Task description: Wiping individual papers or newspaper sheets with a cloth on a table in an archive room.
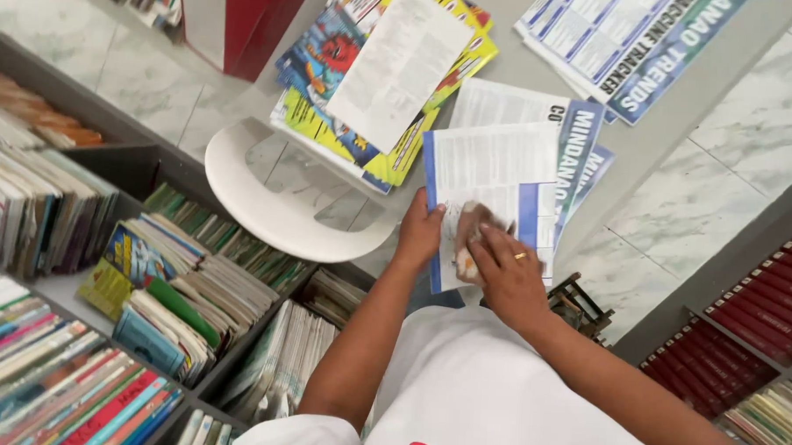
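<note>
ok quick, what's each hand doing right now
Left hand: open, pressing flat on the left edge of the blue-bordered booklet.
Right hand: closed on a crumpled cloth, pressed to the booklet.

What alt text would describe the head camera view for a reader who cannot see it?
A person's right hand presses a crumpled cloth onto a blue-edged booklet on a grey table, while the left hand steadies its edge. Bookshelves stand around.

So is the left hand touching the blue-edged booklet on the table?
Touching. The head view shows the left hand pressed flat on the left edge of the blue-edged booklet, no gap visible.
</note>
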